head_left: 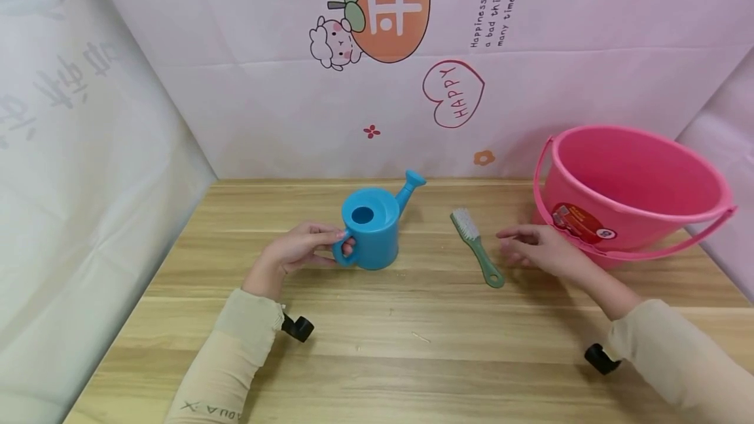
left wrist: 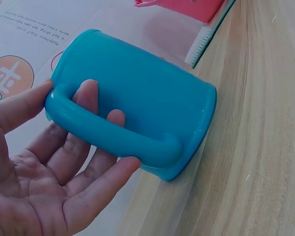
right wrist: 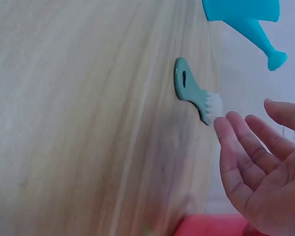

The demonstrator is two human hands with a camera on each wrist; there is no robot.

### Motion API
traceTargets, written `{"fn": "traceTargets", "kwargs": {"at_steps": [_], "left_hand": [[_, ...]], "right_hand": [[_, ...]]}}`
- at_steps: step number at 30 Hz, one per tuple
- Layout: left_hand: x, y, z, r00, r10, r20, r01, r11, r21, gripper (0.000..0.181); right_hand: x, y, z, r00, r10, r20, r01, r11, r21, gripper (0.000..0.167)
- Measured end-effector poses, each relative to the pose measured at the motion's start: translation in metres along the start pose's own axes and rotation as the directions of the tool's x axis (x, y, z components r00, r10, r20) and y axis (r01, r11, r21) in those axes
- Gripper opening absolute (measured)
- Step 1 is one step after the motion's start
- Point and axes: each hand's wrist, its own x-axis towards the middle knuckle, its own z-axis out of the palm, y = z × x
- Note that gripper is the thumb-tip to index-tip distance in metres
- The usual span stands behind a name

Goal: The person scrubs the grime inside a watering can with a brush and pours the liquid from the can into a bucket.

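Observation:
A blue watering can point(head_left: 377, 241) stands on the wooden table, its spout pointing to the back right. My left hand point(head_left: 306, 245) holds its handle point(left wrist: 113, 130), fingers passing behind the handle and the thumb at its upper end in the left wrist view. To the right lies a green-handled brush point(head_left: 484, 260) with white bristles point(right wrist: 214, 107), the bristle end toward the back. Just right of the brush hovers my right hand point(head_left: 538, 250), fingers loosely bent, with nothing in it and apart from the brush.
A large pink bucket point(head_left: 636, 228) with its handle hanging down stands at the back right, close behind the right hand. White printed cloth point(head_left: 265, 103) rises along the table's back edge and both sides. Small bits point(head_left: 421, 337) lie on the wooden tabletop point(head_left: 377, 371).

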Motion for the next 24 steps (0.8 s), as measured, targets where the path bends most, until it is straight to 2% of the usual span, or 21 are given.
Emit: {"fn": "traceTargets", "kwargs": {"at_steps": [8,12,15,18,20,24], "left_hand": [[-0.001,0.001,0.003,1.000,0.016,-0.004,-0.016,1.000,-0.004,0.032],[-0.002,0.002,0.004,1.000,0.019,-0.014,-0.019,1.000,0.005,0.033],[-0.002,0.002,0.006,1.000,0.020,-0.023,-0.020,1.000,0.010,0.033],[-0.002,0.002,0.009,0.999,0.030,-0.044,-0.029,0.999,0.018,0.034],[-0.002,0.001,0.011,0.997,0.038,-0.060,-0.037,0.999,0.027,0.034],[-0.003,0.001,0.017,0.994,0.056,-0.090,-0.052,0.998,0.043,0.035]], "right_hand": [[-0.019,-0.012,-0.016,0.993,-0.112,-0.030,0.106,0.983,-0.152,0.042],[-0.027,-0.018,-0.027,0.991,-0.119,-0.063,0.106,0.977,-0.183,0.041],[-0.032,-0.023,-0.037,0.989,-0.110,-0.102,0.082,0.965,-0.249,0.042],[-0.037,-0.028,-0.050,0.981,-0.138,-0.136,0.091,0.949,-0.303,0.041],[-0.041,-0.032,-0.058,0.977,-0.159,-0.145,0.112,0.951,-0.290,0.040],[-0.047,-0.038,-0.072,0.963,-0.215,-0.160,0.184,0.964,-0.190,0.036]]}}
